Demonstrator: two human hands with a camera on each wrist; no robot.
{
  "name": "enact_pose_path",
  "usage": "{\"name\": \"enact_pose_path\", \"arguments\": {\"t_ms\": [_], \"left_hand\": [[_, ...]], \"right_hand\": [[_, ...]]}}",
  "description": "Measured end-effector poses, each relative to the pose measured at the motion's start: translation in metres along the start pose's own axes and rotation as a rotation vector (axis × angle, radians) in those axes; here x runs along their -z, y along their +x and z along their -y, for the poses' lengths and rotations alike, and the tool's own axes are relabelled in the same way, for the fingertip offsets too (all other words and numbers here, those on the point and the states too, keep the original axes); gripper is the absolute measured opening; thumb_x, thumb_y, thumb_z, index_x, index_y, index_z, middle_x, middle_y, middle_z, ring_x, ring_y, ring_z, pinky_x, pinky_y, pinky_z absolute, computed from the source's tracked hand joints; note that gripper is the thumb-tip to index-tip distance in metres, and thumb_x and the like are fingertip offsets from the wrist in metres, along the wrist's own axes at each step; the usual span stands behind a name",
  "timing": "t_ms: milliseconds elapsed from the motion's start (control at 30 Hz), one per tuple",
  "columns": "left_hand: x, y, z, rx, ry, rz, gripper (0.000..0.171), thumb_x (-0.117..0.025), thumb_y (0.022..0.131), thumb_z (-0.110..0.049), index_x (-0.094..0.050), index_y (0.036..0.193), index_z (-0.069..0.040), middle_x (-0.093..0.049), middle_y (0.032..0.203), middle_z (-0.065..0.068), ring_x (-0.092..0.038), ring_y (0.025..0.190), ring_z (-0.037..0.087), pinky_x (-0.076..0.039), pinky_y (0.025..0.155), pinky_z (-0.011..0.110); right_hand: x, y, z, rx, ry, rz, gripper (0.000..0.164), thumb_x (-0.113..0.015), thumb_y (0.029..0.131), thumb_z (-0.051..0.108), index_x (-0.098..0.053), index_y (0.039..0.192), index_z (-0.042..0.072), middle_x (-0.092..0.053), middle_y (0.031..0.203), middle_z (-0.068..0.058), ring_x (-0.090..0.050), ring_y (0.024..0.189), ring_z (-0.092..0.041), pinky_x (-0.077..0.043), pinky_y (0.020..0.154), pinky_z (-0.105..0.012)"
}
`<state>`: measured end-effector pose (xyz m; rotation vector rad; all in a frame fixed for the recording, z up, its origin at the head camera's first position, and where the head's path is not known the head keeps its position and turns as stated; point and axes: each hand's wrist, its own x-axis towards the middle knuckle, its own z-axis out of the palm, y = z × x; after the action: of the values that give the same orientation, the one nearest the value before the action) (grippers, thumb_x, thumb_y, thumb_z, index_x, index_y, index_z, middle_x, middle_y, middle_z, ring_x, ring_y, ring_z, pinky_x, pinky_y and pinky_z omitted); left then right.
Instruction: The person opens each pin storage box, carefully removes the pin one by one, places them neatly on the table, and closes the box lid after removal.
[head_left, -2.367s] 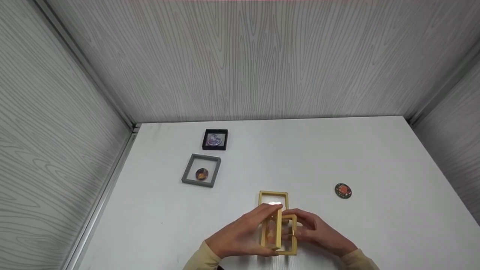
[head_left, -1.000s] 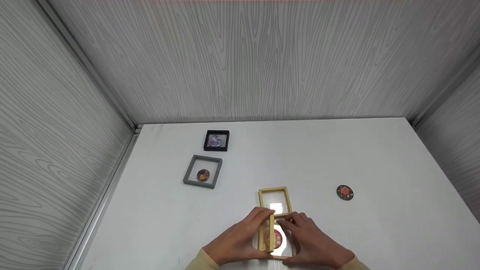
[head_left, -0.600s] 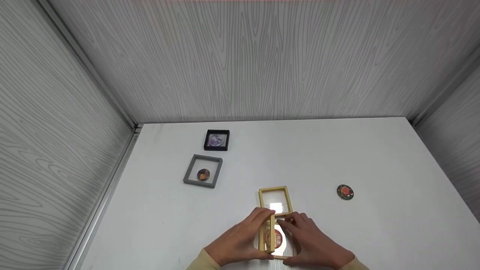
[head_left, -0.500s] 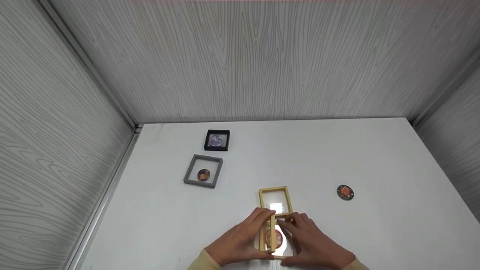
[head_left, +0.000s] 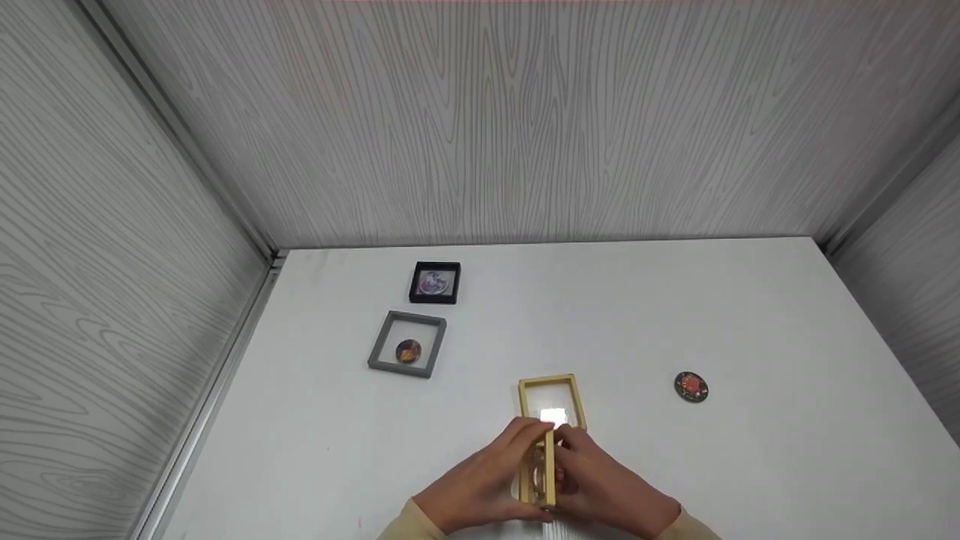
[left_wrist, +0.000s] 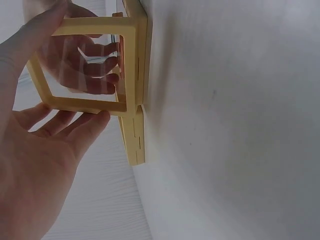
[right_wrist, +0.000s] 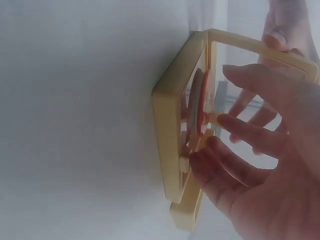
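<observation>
The yellow square plastic frame (head_left: 550, 474), ajar on the white counter's (head_left: 765, 322) near middle, seemed light, stiff-rimmed but fragile-paned, best held by its edges, as the left hand (head_left: 481, 478) pinched it, the right hand (head_left: 611, 486) spread-fingered inside.

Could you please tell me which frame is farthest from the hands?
The black frame, with a purplish disc inside; the grey frame lies nearer, and the yellow frames nearest.
</observation>
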<state>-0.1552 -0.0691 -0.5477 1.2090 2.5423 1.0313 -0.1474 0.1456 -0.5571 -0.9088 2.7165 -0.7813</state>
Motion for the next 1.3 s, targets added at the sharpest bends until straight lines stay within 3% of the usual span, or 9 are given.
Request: {"name": "enact_pose_path", "arguments": {"t_ms": [333, 533, 800, 967, 1100, 1300], "left_hand": [[0.0, 0.001, 0.002, -0.009, -0.012, 0.005, 0.101, -0.077, 0.077, -0.053, -0.018, 0.155, -0.029, -0.031, 0.149, -0.009, -0.038, 0.136, 0.001, -0.042, 0.112, 0.024], [-0.003, 0.0, 0.003, -0.011, 0.031, -0.006, 0.104, -0.075, 0.077, -0.057, -0.012, 0.156, -0.03, -0.032, 0.148, -0.008, -0.039, 0.134, 0.001, -0.043, 0.11, 0.022], [-0.003, -0.001, 0.003, 0.018, 0.022, 0.006, 0.104, -0.073, 0.078, -0.059, -0.01, 0.156, -0.031, -0.031, 0.15, -0.009, -0.039, 0.136, 0.002, -0.043, 0.111, 0.025], [-0.003, -0.001, 0.002, 0.024, 0.016, 0.011, 0.105, -0.073, 0.077, -0.059, -0.01, 0.156, -0.033, -0.031, 0.151, -0.009, -0.038, 0.136, 0.002, -0.043, 0.111, 0.026], [-0.005, 0.0, 0.001, 0.03, 0.037, 0.013, 0.105, -0.073, 0.078, -0.06, -0.009, 0.156, -0.033, -0.03, 0.152, -0.01, -0.042, 0.135, 0.004, -0.045, 0.11, 0.027], [-0.007, 0.0, -0.002, 0.033, 0.093, 0.009, 0.106, -0.073, 0.077, -0.06, -0.01, 0.157, -0.029, -0.033, 0.154, -0.007, -0.046, 0.133, 0.008, -0.051, 0.103, 0.029]], "right_hand": [[-0.002, 0.003, 0.003, 0.024, -0.023, 0.002, 0.07, -0.072, 0.081, 0.055, -0.051, 0.142, 0.025, -0.041, 0.149, -0.004, -0.044, 0.132, -0.02, -0.048, 0.107, -0.043], [-0.006, 0.002, 0.004, 0.057, -0.049, -0.06, 0.068, -0.073, 0.084, 0.048, -0.051, 0.143, 0.023, -0.046, 0.146, -0.007, -0.047, 0.13, -0.02, -0.051, 0.103, -0.041], [-0.01, 0.001, 0.003, 0.12, -0.075, -0.083, 0.058, -0.066, 0.087, 0.055, -0.053, 0.139, 0.032, -0.048, 0.146, -0.006, -0.047, 0.131, -0.021, -0.05, 0.104, -0.044], [-0.004, 0.0, 0.002, 0.075, -0.06, -0.053, 0.062, -0.068, 0.083, 0.058, -0.06, 0.134, 0.025, -0.051, 0.139, -0.003, -0.049, 0.124, -0.017, -0.052, 0.101, -0.039], [0.008, -0.002, -0.002, 0.003, -0.042, -0.051, 0.057, -0.078, 0.079, 0.047, -0.067, 0.124, 0.016, -0.054, 0.126, 0.003, -0.049, 0.111, -0.011, -0.054, 0.091, -0.03], [0.034, -0.014, -0.021, -0.036, -0.057, -0.178, 0.045, -0.081, 0.076, 0.028, -0.069, 0.116, 0.011, -0.056, 0.108, 0.004, -0.051, 0.097, -0.007, -0.055, 0.079, -0.022]]}}
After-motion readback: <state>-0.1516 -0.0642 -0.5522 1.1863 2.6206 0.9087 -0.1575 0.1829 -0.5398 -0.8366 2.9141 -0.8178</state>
